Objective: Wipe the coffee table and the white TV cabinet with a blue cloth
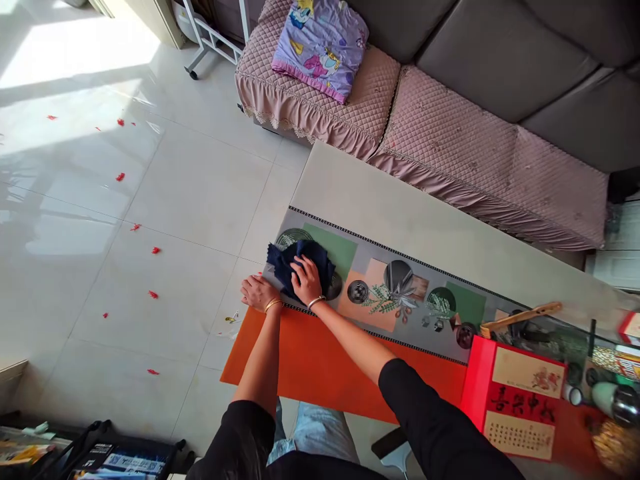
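Note:
A dark blue cloth (295, 260) lies bunched at the left end of a patterned table runner (400, 293) on a long coffee table (400, 220). My right hand (306, 280) presses flat on top of the cloth, fingers spread. My left hand (257, 291) rests at the table's left end, just beside the cloth, at the runner's edge. Both wrists wear a thin bangle. The table's near strip (320, 360) is orange.
A red box with a calendar (515, 400), a wooden stick (520, 319), jars and a flask (615, 400) crowd the table's right end. A sofa with pink quilted covers (450, 140) and a folded purple blanket (320, 43) stands behind. Red scraps (153, 294) dot the white tiled floor.

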The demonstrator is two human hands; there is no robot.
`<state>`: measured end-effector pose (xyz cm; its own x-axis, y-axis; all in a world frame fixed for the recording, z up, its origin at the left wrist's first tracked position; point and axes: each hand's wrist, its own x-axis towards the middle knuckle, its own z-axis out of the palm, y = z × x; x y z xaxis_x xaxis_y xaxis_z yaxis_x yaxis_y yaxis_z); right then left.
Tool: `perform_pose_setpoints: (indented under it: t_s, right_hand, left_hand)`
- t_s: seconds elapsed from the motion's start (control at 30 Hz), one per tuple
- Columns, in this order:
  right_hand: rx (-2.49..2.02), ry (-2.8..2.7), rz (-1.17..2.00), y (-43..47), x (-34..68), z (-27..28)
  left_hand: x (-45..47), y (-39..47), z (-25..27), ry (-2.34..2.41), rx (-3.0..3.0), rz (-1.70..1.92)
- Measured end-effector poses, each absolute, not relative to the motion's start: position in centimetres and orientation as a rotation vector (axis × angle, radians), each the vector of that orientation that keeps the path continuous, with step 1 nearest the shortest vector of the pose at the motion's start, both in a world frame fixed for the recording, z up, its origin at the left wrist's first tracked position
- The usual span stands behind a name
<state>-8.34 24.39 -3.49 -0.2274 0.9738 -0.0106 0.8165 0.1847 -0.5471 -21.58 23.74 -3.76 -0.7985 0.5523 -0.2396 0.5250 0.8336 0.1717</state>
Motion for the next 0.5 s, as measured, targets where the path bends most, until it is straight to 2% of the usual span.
perform_pose_setpoints:
  t_s: [0.1, 0.2, 0.33, 0.5]
  right_hand:
    - [-1.771, -2.136, 0.614, 18.4, -8.0, -3.2]
    - [-1.865, -2.11, 0.536, 16.8, -8.5, -3.0]
    - [-1.931, -2.191, 0.456, 20.8, -10.5, -2.8]
    - [-1.949, -2.215, 0.439, 30.2, -10.9, -3.3]
  left_hand:
    - [-21.6, 23.8, -3.6, 2.734, 0.816, 0.138]
    - [-21.7, 23.9, -3.7, 2.736, 0.811, 0.132]
    - [-21.8, 23.9, -4.2, 2.744, 0.823, 0.121]
    - [-21.7, 23.8, -4.4, 2.732, 0.838, 0.107]
